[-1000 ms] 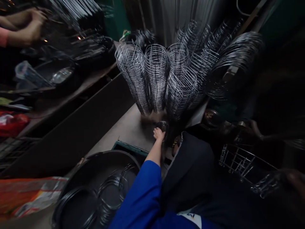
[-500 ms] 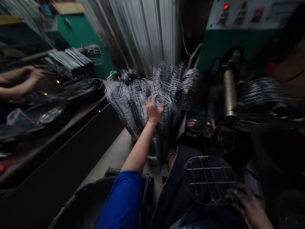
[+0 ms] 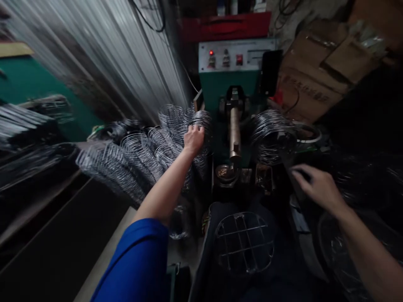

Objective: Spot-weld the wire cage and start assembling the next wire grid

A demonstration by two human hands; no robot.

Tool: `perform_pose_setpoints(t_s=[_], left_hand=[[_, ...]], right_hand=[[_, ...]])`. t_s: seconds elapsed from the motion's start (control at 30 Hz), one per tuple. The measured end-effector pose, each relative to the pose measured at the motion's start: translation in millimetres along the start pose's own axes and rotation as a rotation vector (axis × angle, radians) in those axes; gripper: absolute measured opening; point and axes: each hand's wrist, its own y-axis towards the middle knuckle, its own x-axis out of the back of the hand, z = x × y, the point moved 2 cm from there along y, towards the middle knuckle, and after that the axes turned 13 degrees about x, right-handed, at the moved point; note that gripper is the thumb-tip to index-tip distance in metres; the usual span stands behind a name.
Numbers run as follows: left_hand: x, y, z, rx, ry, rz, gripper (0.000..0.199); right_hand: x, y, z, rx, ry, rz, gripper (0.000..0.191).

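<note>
1. Below the red tray-like ledge (image 3: 225, 26), a pale control panel (image 3: 217, 63) is topping the green machine (image 3: 217, 88); its small markings are showing too small to read. One red light (image 3: 211, 53) is glowing at its left end.
2. Beside the machine, on the right, a cardboard box (image 3: 302, 92) is bearing a line of printed characters; blur is keeping them unreadable.
3. Left arm is slanting up from the lower left, bare below a short blue sleeve (image 3: 135, 251), elbow nearly straight.
4. Left grip (image 3: 194, 139) is resting palm-down at the bundle of wire rings (image 3: 204, 118) left of the machine; fingers are bending over it. Cannot tell whether they are pinching any ring.
5. Right forearm is angling in from the lower right, bare. Right grip (image 3: 319, 186) is hovering just below the right-hand ring bundle (image 3: 269, 136), thumb and fingers spread with a gap between, pointing left.
6. Round wire rack (image 3: 246, 249) is lying across the person's dark-trousered lap, well apart from both grips.
7. Tall stacks of wire rings (image 3: 138, 155) are leaning side by side under and left of the left forearm.
8. Metal rod (image 3: 234, 130) is jutting out from the machine between both ring bundles; a round dish (image 3: 227, 183) of small pieces is sitting below its tip.
</note>
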Motion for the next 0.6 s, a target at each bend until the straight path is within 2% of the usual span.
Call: perform_pose_setpoints(t_s=[0.07, 0.17, 0.23, 0.3, 0.37, 0.43, 0.5, 0.6], left_hand=[[7.2, -0.7, 1.6, -0.015, 0.054, 0.011, 0.042], [20.3, -5.4, 8.1, -0.014, 0.112, -0.009, 0.043], [30.7, -14.7, 14.5, -0.018, 0.15, -0.032, 0.043], [41.4, -32.6, 22.7, -0.021, 0.175, -0.063, 0.04], [49.2, -61.5, 33.7, -0.003, 0.179, -0.085, 0.037], [50.1, -101.5, 48.7, 0.053, 0.15, -0.062, 0.031], [42.1, -149.9, 67.8, 0.144, 0.07, 0.023, 0.026], [19.7, -227.9, 96.1, 0.262, -0.187, 0.179, 0.015]], right_hand=[[0.3, 48.3, -10.7, 0.089, -0.179, -0.045, 0.027], [-7.4, 112.6, -23.2, 0.106, -0.443, 0.006, 0.022], [-16.4, 143.6, -25.9, 0.117, -0.565, 0.073, 0.02], [-25.9, 162.5, -25.6, 0.141, -0.655, 0.133, 0.021], [-33.2, 170.7, -24.1, 0.19, -0.709, 0.176, 0.022], [-35.5, 172.5, -22.5, 0.24, -0.727, 0.214, 0.03], [-31.8, 172.5, -21.3, 0.261, -0.725, 0.273, 0.036], [-17.7, 173.4, -20.7, 0.234, -0.726, 0.364, 0.036]])
